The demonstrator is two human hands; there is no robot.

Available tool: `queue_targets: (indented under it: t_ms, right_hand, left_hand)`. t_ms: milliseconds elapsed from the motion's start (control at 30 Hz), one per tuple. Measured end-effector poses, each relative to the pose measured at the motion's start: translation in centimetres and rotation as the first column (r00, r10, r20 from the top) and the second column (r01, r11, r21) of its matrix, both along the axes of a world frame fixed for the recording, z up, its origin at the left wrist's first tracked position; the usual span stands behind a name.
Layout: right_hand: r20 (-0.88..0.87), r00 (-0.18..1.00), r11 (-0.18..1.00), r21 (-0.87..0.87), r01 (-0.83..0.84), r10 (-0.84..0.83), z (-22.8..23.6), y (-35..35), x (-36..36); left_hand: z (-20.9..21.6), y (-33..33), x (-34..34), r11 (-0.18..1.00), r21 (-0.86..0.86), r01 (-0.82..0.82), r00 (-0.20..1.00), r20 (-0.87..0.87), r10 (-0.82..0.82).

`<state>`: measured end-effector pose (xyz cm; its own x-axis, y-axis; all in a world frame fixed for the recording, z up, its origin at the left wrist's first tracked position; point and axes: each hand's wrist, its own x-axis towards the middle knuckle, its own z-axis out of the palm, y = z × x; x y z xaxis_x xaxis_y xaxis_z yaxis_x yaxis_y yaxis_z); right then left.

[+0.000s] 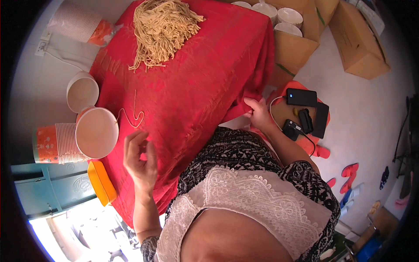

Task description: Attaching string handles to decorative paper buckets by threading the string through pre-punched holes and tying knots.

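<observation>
A red cloth (pixel 192 83) covers the table, and my right hand (pixel 258 112) grips its edge at the near right corner. My left hand (pixel 140 159) hovers over the cloth's left side, fingers loosely bent and thumb apart, with nothing visible in it. Just beyond its fingertips lies a thin loose strand (pixel 131 121), curled on the cloth. At the far side sits a heap of tan strands (pixel 165 30), like noodles or yarn. A white paper bowl (pixel 97 133) with an orange outside stands left of my left hand, next to another round white bowl (pixel 82 92).
Stacked paper bowls (pixel 70 142) lie along the left, and a wrapped stack (pixel 80 26) is farther back. An orange-yellow container (pixel 101 183) is at the left edge. A cardboard box (pixel 294 50) holds white bowls. Right of me, a red stool (pixel 325 118) carries a power bank (pixel 301 97) and cables.
</observation>
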<state>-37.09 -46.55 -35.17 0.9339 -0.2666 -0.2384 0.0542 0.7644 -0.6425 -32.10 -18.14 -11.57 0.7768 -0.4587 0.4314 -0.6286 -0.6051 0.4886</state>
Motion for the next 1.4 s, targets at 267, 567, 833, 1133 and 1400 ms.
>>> queue_targets:
  t_ms: [267,567,833,1133,1400]
  right_hand:
    - [0.523,0.81,0.669,-0.705,0.236,0.266,13.0,-0.2,0.9]
    - [0.438,0.844,0.089,-0.897,0.433,0.309,15.4,-1.3,3.3]
    - [0.595,0.794,0.082,-0.803,0.59,0.125,12.4,-2.4,3.3]
    - [0.588,0.807,0.015,-0.809,0.588,0.059,12.3,-2.9,2.5]
    - [0.599,0.799,0.032,-0.801,0.598,0.046,12.0,-2.8,2.3]
  left_hand:
    - [-1.1,-8.3,-0.9,0.794,0.573,0.203,0.948,0.089,-0.307]
    - [-4.3,-9.8,2.5,0.968,0.2,0.15,0.989,-0.046,-0.143]
    - [-4.6,-8.6,3.6,0.99,-0.021,0.14,0.872,-0.472,-0.133]
    - [-5.0,-8.2,4.4,0.991,-0.091,0.098,0.855,-0.502,-0.131]
    - [-4.3,-8.7,3.9,0.992,-0.085,0.094,0.823,-0.554,-0.125]
